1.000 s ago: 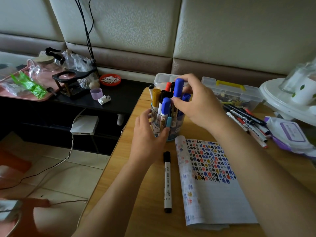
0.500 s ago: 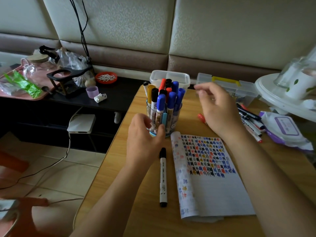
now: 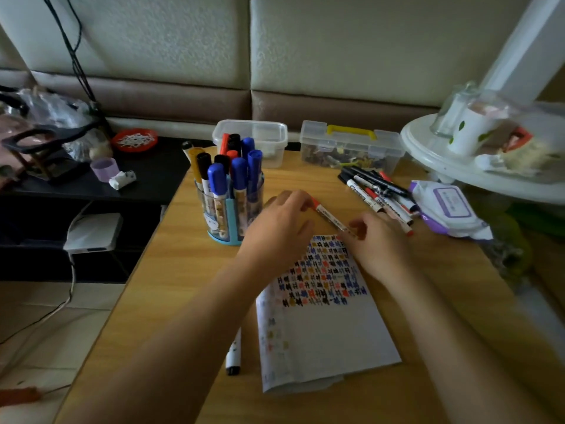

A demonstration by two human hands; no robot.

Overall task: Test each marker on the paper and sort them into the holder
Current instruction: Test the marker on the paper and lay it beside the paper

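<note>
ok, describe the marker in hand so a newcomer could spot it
Find the wooden table, then the paper covered in coloured scribbles. Just beyond its top edge, the red-capped marker spans the left hand and right hand: the only marker held.

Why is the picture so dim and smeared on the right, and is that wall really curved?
Head view: dim light; the wide lens bows the wall seams; the right side smears, softening the stand and wipes; the left hand and right hand on the marker are slightly blurred; the holder looks sharpest.
</note>
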